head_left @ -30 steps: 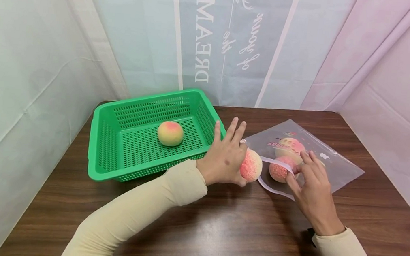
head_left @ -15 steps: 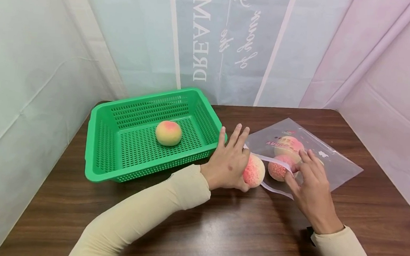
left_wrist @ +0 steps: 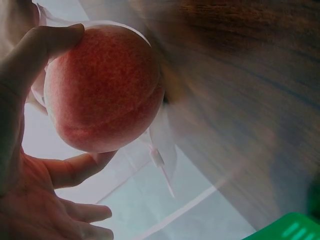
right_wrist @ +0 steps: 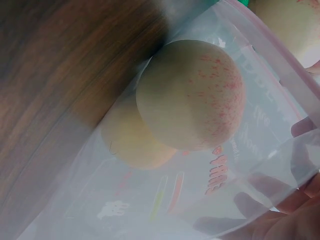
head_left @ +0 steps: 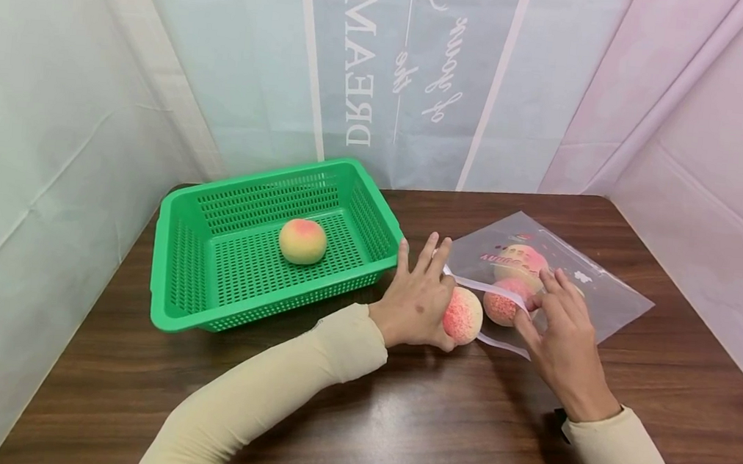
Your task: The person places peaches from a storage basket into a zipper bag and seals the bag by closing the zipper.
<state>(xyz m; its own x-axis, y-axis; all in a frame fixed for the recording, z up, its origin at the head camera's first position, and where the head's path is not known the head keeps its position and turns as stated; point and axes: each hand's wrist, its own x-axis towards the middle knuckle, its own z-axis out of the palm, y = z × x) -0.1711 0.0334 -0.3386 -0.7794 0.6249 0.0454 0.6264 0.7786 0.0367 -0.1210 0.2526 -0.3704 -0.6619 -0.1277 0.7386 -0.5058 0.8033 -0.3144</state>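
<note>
My left hand [head_left: 414,306] holds a pink and cream peach [head_left: 463,318] between thumb and fingers at the mouth of a clear zip bag [head_left: 611,301]. In the left wrist view the thumb and one finger press this peach [left_wrist: 105,90], the other fingers spread away. My right hand [head_left: 563,345] pinches the bag's upper edge, keeping the mouth parted. Inside the bag lie two peaches, a redder one [head_left: 500,307] near the mouth and a paler one [head_left: 516,261] behind. The right wrist view shows both through the film, the nearer peach [right_wrist: 192,95] covering part of the other.
A green perforated basket [head_left: 383,207] stands on the left of the dark wooden table [head_left: 395,418], holding one yellow and pink peach [head_left: 303,242]. Its right end is close to my left hand. Fabric walls [head_left: 421,118] border the table at the back and sides.
My left hand has shifted slightly right and down in the head view, with the peach staying at the bag's mouth. The right hand keeps its pinch on the edge. The head view has drifted a little.
</note>
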